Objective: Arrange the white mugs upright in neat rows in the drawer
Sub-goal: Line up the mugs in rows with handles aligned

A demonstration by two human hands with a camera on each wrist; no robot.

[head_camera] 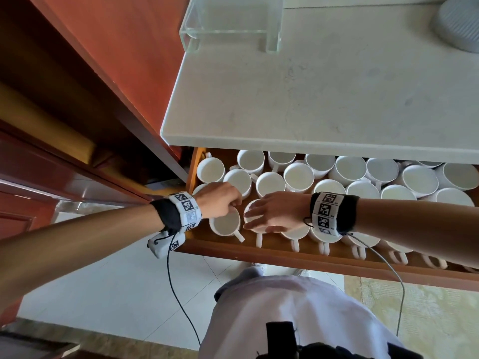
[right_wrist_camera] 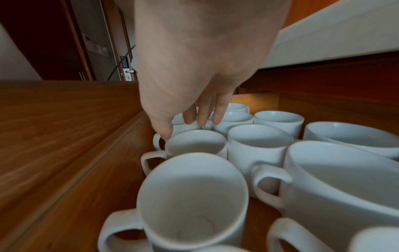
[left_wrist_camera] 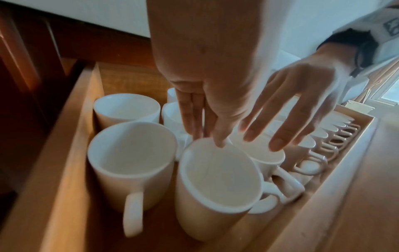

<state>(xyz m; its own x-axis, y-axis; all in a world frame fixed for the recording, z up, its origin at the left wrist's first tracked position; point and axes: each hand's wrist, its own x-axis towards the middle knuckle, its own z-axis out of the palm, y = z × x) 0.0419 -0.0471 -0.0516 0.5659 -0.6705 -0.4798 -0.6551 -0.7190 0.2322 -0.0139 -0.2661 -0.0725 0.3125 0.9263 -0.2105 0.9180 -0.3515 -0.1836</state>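
Observation:
Many white mugs stand upright in the open wooden drawer; the front row's handles point toward me, while the back rows sit looser. My left hand pinches the far rim of a front-row mug near the drawer's left end. In the left wrist view its thumb reaches inside that mug with the fingers outside. My right hand hovers with straight, spread fingers over the neighbouring mug. In the right wrist view the thumb touches that mug's rim.
The pale stone countertop overhangs the back rows of mugs. On it stand a clear glass riser and a grey ribbed vessel. A red-brown cabinet borders the drawer's left. White floor tiles lie below.

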